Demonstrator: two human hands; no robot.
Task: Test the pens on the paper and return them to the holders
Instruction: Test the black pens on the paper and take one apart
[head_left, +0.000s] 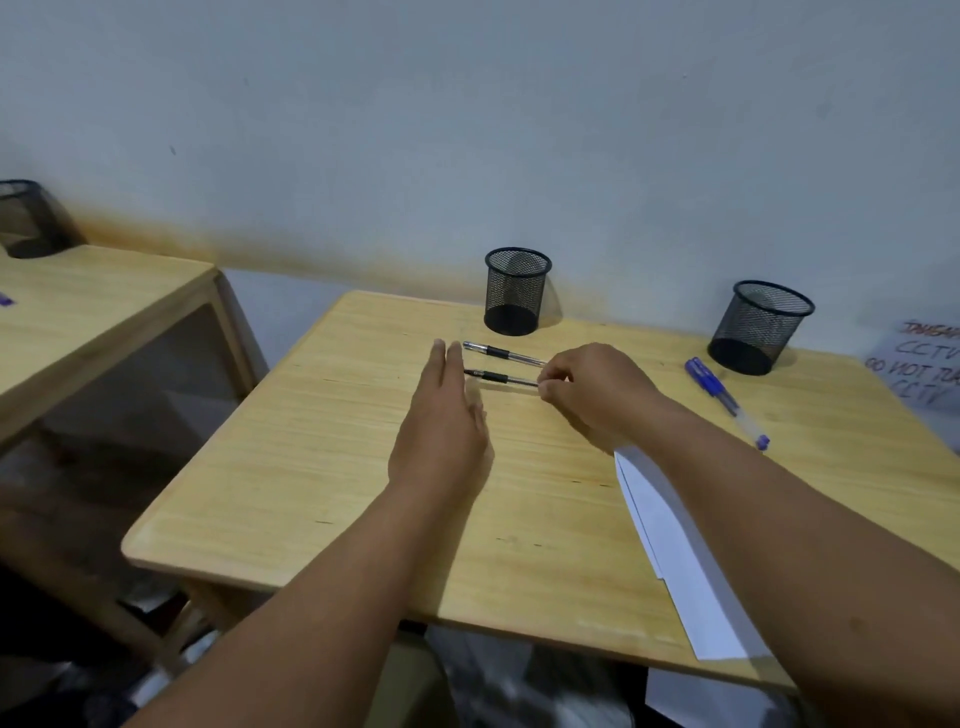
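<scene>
Desk: a light wooden desk fills the centre of the frame, set against a pale wall.
My left hand: my left hand reaches forward at the centre of the frame, fingers straight and together, flat over the wood and gripping nothing. Its fingertips lie at the left end of the nearer black pen; I cannot tell whether they touch it.
My right hand: my right hand sits just right of centre, fingers curled, pinching the right end of the nearer black pen.
Black pens: 2 black pens lie side by side, almost parallel, in the upper centre. The farther black pen rests on the desk just in front of the left holder.
Blue pens: blue pens lie together at the right of the frame, slanting toward the lower right, near the right holder.
Holders: 2 black mesh cups stand upright along the back edge, the left holder in the upper centre and the right holder in the upper right, well apart.
Paper: white paper lies at the lower right, partly under my right forearm.
Writing: a handwritten sign at the right edge is cut off; "CCTV" and "DO NOT" can be read.
Second desk: another wooden desk at the left carries a third mesh holder in the upper left.
</scene>
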